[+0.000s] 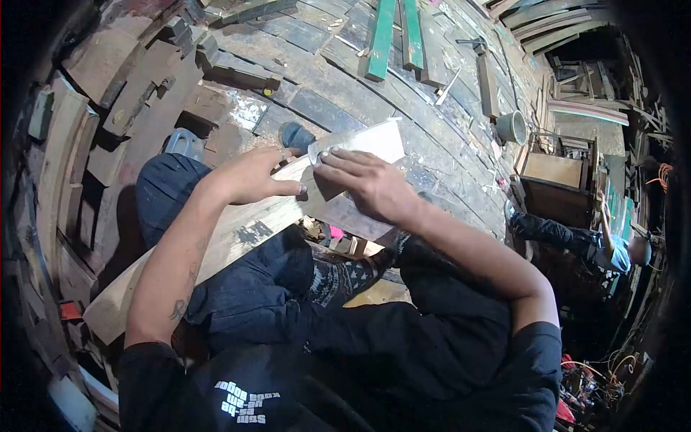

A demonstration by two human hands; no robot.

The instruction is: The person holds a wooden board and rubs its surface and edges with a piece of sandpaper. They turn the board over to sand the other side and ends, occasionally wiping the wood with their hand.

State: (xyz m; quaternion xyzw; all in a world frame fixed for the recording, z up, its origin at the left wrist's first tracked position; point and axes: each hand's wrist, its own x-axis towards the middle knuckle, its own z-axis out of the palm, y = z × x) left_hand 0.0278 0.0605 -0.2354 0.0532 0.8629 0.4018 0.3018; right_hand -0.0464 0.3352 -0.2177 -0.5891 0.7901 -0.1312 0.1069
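Observation:
A long pale wooden board (252, 229) with a dark smudge lies slantwise across my lap, its far end (381, 142) brightly lit. My left hand (252, 176) is closed around the board's edges, thumb on the near side and fingers over the far side. Close to the bright end, my right hand (367, 183) wraps over the board with its fingers side by side on the upper face; its thumb is hidden. A flat brown surface (325, 186) shows beneath the right fingers, and whether it is a separate sheet I cannot tell. Behind the left fingers sits a dark rounded object (295, 135).
Green-painted planks (380, 43) lie on the wooden floor (338, 108) ahead. A grey bucket (511, 128) stands at right, near a wooden cabinet (554, 173). Another person (612, 248) is beyond it. Stacked timber (65, 165) lines the left; tangled wires (612, 371) lie lower right.

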